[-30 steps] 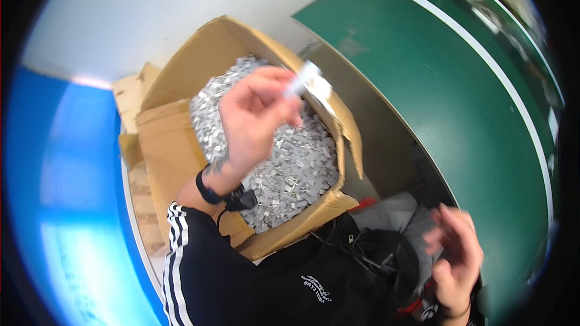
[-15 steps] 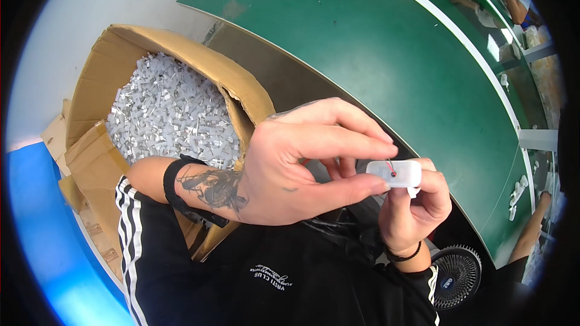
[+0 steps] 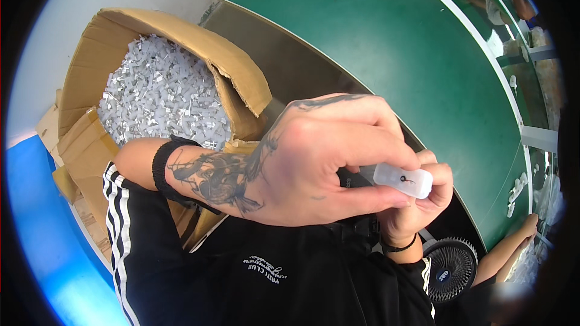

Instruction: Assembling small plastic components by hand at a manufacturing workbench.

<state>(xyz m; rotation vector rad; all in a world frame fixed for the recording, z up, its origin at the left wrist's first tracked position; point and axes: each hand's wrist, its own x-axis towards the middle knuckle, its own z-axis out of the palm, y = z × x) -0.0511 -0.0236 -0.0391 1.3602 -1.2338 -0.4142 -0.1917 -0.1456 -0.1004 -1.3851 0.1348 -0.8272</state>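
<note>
OK, left hand (image 3: 329, 157): thumb and index pinching a small translucent-white rounded plastic block (image 3: 417, 186), dark pinhole facing up. Block sits right of the chest, just off the green tabletop's (image 3: 374, 54) near edge. Right hand (image 3: 403, 220): fingers curled against the block's right end; partly hidden, can't tell if they pinch it. Below it, a round black fan (image 3: 450, 271). Left of the hands, an open brown cardboard box (image 3: 90, 54) with a heap of small grey-white plastic pieces (image 3: 166, 90). Far right, a co-worker's forearm (image 3: 504, 253) at the table edge.
</note>
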